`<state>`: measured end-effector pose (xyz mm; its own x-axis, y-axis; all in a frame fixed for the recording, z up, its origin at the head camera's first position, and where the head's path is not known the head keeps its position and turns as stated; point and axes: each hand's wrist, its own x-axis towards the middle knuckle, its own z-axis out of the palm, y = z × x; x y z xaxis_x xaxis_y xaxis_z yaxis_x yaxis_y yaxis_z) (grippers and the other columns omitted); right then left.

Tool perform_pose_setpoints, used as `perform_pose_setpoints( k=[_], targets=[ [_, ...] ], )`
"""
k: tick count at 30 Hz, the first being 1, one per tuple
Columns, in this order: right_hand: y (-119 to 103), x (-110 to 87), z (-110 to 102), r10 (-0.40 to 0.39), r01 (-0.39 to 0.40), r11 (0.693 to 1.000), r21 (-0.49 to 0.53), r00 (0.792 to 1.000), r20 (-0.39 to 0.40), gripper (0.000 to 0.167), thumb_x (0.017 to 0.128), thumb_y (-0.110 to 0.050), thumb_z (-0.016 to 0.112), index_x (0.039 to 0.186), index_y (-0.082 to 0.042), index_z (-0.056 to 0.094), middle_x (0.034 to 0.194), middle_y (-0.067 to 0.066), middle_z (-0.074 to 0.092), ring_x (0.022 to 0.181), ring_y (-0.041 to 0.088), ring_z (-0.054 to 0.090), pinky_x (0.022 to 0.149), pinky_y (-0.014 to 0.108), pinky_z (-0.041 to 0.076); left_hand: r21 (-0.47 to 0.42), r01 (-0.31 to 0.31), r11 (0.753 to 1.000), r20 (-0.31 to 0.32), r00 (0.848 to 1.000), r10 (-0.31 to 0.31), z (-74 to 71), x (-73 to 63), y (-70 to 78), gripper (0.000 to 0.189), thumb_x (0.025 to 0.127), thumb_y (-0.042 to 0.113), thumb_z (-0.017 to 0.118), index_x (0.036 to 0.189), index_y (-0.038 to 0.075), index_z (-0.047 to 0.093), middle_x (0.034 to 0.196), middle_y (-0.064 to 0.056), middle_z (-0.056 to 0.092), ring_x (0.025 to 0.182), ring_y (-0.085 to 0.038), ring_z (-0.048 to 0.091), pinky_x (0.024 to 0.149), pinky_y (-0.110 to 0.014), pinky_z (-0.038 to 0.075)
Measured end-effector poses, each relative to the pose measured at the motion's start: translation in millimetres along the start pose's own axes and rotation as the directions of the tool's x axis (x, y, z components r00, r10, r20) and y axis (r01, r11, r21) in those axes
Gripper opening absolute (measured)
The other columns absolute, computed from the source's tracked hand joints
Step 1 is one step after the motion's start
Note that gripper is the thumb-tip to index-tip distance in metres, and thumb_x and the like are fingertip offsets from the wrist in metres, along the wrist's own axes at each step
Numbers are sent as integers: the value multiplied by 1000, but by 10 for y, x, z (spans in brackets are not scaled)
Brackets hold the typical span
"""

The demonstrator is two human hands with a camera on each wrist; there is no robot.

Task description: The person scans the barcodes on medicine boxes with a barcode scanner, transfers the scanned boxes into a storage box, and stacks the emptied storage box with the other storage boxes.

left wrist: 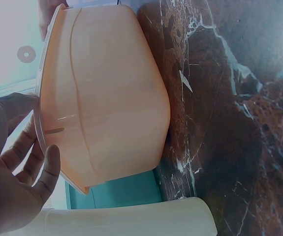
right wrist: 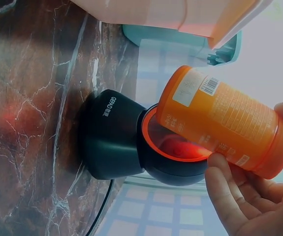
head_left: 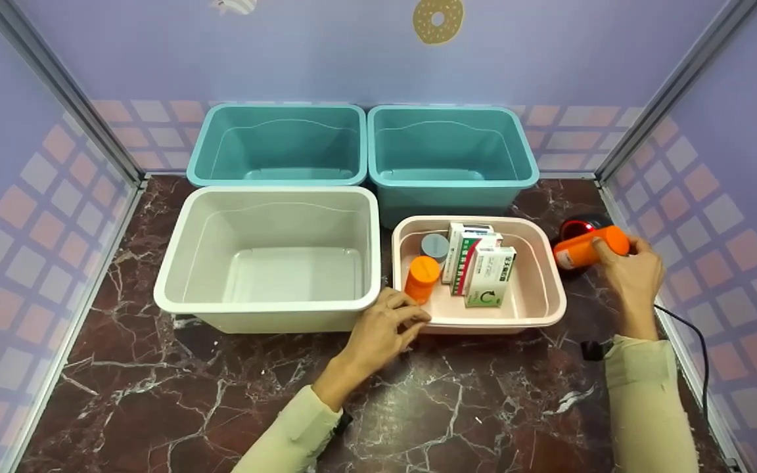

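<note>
Dark marbled tabletop (head_left: 155, 407), two teal bins (head_left: 451, 197) side by side, white bin (head_left: 267, 307), pink tub (head_left: 497, 322), black scanner (right wrist: 109, 137)

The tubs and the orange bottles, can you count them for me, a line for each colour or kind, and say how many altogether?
Blue-green tubs: 2
White tub: 1
Pink tub: 1
Orange bottles: 2 (one in the right hand, one in the pink tub)
Total: 6

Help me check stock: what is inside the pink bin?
The pink bin holds an orange bottle, a grey-topped container and at least three upright boxes. Part of the container's body, much of the rear boxes and the floor behind them are covered.
</note>
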<state>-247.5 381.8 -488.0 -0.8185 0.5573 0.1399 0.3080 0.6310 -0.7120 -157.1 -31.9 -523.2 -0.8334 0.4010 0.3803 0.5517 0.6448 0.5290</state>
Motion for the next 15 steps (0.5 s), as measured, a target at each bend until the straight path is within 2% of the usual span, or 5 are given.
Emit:
perform_pose_setpoints(
  k=[15],
  targets=[
    [0,-1,-12,20,-20,1000,12,1000,-8,68,83,-52,67,126,0,63,123,25,65,116,42,56,102,48,40,0,5,1000,15,1000,-5,-10,3,8,14,86,21,77,100,21,78,105,3,68,108,-17,57,98,-31,53]
  ],
)
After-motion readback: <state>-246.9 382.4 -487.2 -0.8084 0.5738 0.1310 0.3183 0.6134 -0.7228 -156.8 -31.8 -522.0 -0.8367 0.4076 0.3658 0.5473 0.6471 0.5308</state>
